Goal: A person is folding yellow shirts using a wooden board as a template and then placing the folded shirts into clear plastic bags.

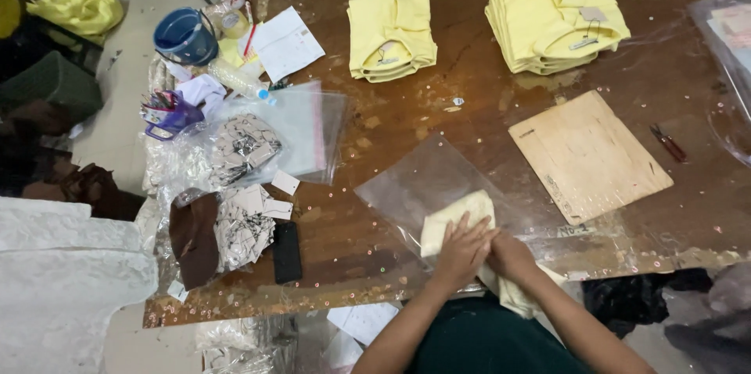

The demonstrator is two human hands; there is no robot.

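At the near edge of the table (438, 120) the person's two hands meet on a folded pale yellow garment (458, 217). The left hand (463, 250) lies flat on the cloth, fingers spread and pressing down, its grip open and closed on nothing. The right hand (508, 255) is just beside it, touching the same cloth; how far its grip is closed I cannot tell, because the left hand partly covers it. The garment lies with its far part inside a clear plastic bag (426, 178), and its near part hangs over the table edge.

To the left is a black phone (286, 252), then loose paper tags (244, 229) (many of them in a heap). To the right lies a thin wooden board (588, 155), and a small red tool (668, 143) near it.

Farther away stand two stacks of folded yellow shirts, a smaller stack (391, 32) and a taller stack (554, 12). At the far left corner is a blue cup (186, 36).
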